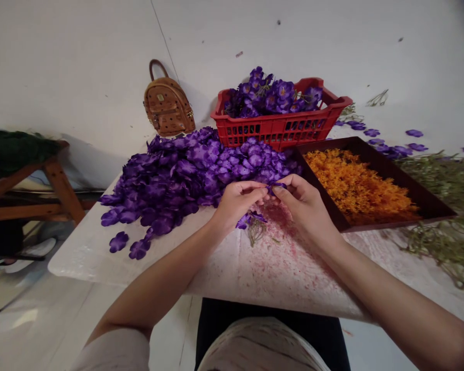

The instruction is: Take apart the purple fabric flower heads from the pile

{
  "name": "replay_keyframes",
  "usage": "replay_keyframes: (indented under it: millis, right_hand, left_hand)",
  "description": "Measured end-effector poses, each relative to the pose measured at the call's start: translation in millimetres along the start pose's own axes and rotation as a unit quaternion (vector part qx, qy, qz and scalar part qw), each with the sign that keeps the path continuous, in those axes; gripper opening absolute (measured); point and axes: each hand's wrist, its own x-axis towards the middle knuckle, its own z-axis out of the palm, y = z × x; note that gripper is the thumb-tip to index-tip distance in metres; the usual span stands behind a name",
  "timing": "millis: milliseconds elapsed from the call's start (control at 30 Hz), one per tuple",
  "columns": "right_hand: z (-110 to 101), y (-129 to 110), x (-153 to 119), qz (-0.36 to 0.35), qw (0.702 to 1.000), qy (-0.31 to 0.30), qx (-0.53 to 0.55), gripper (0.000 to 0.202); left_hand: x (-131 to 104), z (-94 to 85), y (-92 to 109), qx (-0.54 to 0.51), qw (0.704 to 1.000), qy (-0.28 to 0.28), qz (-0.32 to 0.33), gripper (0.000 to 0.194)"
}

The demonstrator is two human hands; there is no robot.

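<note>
Both hands meet over the table in front of the red crate. My left hand (237, 201) pinches the left side of a purple fabric flower (274, 186), and my right hand (299, 198) pinches its right side. Fingers cover most of that flower. Just below them, another purple flower with a curled green stem (257, 231) lies on the table. A large heap of purple petal pieces (174, 175) spreads to the left of my hands. To their right, a dark tray (435, 206) holds a pile of orange flower centres (355, 183).
A red crate (263, 128) full of purple flowers stands behind, against the wall. A small brown backpack (168, 105) leans beside it. Green stems (441, 201) and loose purple petals (413, 133) lie at the right. A wooden stool (62, 185) stands left of the table (224, 268).
</note>
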Motion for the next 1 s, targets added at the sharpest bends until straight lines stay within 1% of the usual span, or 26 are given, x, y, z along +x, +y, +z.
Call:
replay_keyframes:
  millis: [100,200,333,467,567,600,667,733,767,800,867,933,1000]
  right_hand:
    - [-0.1,2.2,-0.5,0.021,0.999,0.002,0.032,0.017]
    - [0.4,0.4,-1.5,0.033,0.998,0.007,0.047,0.018]
    - [1.9,-2.7,-2.3,0.036,0.997,0.003,0.065,0.020]
    - [2.9,0.2,-2.0,0.032,0.997,0.003,0.071,0.019]
    - [1.1,2.4,-1.3,0.039,0.998,0.001,0.044,0.019]
    - [-0.2,1.7,-1.2,0.027,0.999,0.014,0.019,0.018]
    - [-3.2,-2.7,-1.8,-0.038,0.995,0.074,-0.056,0.015]
    - [-5.4,-9.9,-4.1,-0.138,0.970,0.134,-0.148,0.010]
    - [-5.7,-13.6,-5.8,-0.184,0.954,0.141,-0.190,0.006]
    - [-5.5,-16.8,-7.6,-0.221,0.940,0.131,-0.224,0.003]
    - [-3.3,-20.9,-10.9,-0.269,0.922,0.084,-0.265,0.007]
    - [-0.5,-21.9,-13.1,-0.301,0.910,0.050,-0.280,0.009]
    - [1.4,-21.6,-14.3,-0.321,0.901,0.036,-0.289,0.010]
  left_hand:
    - [0.4,-2.2,-1.9,-0.016,0.999,-0.029,0.013,0.010]
    - [0.7,-3.4,-2.6,-0.023,0.999,-0.043,0.021,0.014]
    - [1.3,-3.3,-2.1,-0.020,0.999,-0.035,0.012,0.015]
    - [0.8,-1.8,0.4,-0.017,1.000,-0.022,-0.003,0.014]
    - [0.6,-1.0,2.7,-0.010,1.000,-0.004,-0.011,0.012]
    - [0.7,-1.0,3.2,-0.004,1.000,0.007,-0.013,0.011]
    - [1.4,-1.3,3.9,0.014,0.999,0.039,-0.010,0.010]
    - [2.1,-1.3,4.0,0.036,0.997,0.074,-0.001,0.008]
    - [2.2,-1.1,4.0,0.045,0.995,0.086,0.003,0.007]
    - [2.2,-0.6,3.9,0.052,0.994,0.091,0.004,0.006]
    - [1.8,0.5,4.0,0.058,0.994,0.091,0.002,0.004]
    - [1.1,1.5,4.7,0.060,0.994,0.091,0.004,0.003]
    - [0.6,1.8,6.3,0.066,0.993,0.098,0.010,0.004]
